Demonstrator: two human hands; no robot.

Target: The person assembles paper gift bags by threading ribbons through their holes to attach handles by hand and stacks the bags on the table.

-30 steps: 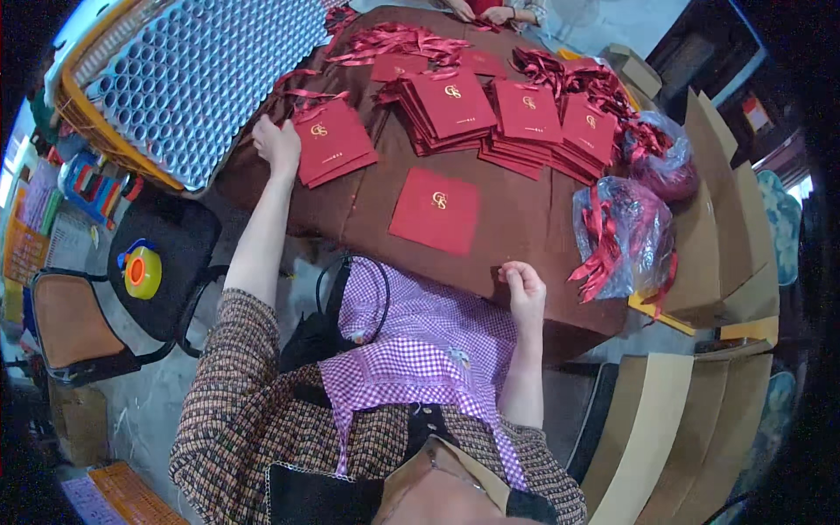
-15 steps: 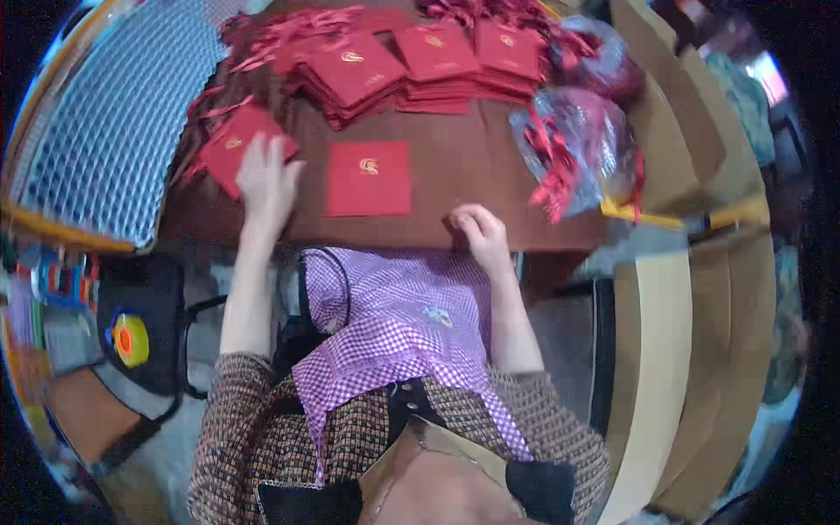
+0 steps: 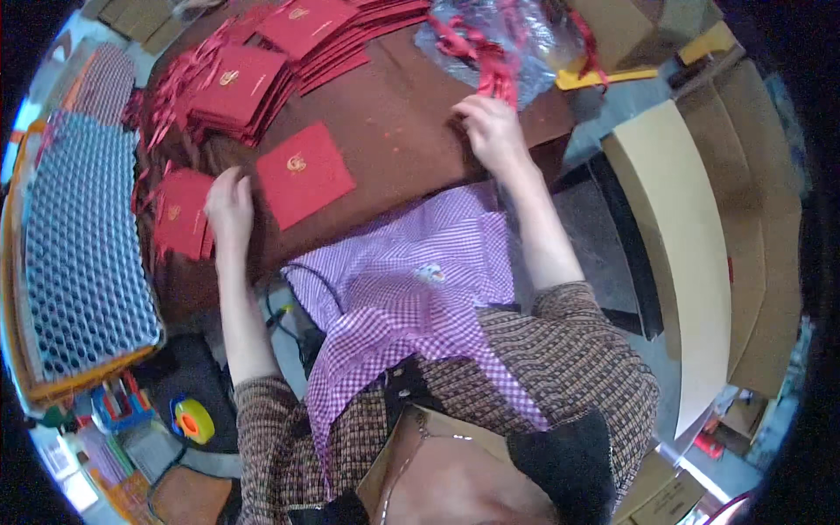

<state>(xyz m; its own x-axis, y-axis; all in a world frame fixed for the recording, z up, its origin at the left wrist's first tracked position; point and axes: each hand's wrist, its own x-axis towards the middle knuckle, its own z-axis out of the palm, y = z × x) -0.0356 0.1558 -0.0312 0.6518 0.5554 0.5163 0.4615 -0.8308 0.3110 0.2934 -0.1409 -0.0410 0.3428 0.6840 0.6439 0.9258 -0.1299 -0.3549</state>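
Note:
My left hand is at the right edge of a small pile of red square pouches with a gold emblem. Its fingers are loosely bent and apart, and I see no pouch lifted in them. A single red pouch lies flat on the brown cloth, to the right of that hand. My right hand is over the table's right part, its bent fingers apart from the thumb. Just beyond it, red ribbons hang out of a clear plastic bag; whether the knuckles touch them is hidden.
Stacked red pouches with ribbons spread behind them cover the far left of the brown-covered table. A blue honeycomb-patterned mat stands along the left. Cardboard boxes fill the right side. A yellow tape roll sits at lower left.
The view has turned and shifted right. My left hand has slid from the top of the pouch pile to its right edge. My right hand has moved up to the ribbons by the bag.

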